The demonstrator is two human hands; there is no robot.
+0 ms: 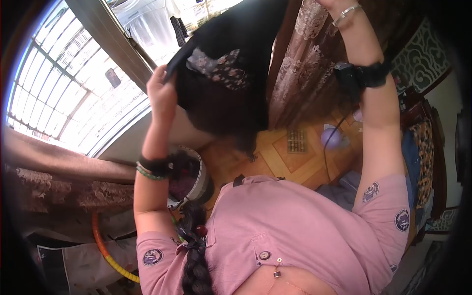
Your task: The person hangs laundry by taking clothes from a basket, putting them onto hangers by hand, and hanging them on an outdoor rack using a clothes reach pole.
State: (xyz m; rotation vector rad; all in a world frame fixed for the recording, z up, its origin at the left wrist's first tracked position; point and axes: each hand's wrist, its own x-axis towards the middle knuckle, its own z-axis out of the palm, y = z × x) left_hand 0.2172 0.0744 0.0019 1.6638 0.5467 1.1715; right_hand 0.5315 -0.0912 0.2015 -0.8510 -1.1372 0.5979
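A black garment [223, 105] with a flowered, bow-shaped patch hangs in front of me, its upper part running past the top edge of the view. My left hand [161, 93] is closed on the garment's left edge, fingers pinched round the cloth. Raised high at the upper right, my right hand [335, 4] is mostly cut off by the frame, so its fingers are hidden. Whether it touches the garment cannot be seen. Lace curtains [302, 64] hang between the garment and my right arm.
At the left is a barred window [59, 88], with laundry [145, 24] hanging outside. A basket [196, 179] with dark cloth stands on the wooden floor [275, 160] below the garment. Farther right lie a purple ball [332, 136] and a cable [325, 157]. An orange-yellow hoop [105, 250] leans lower left.
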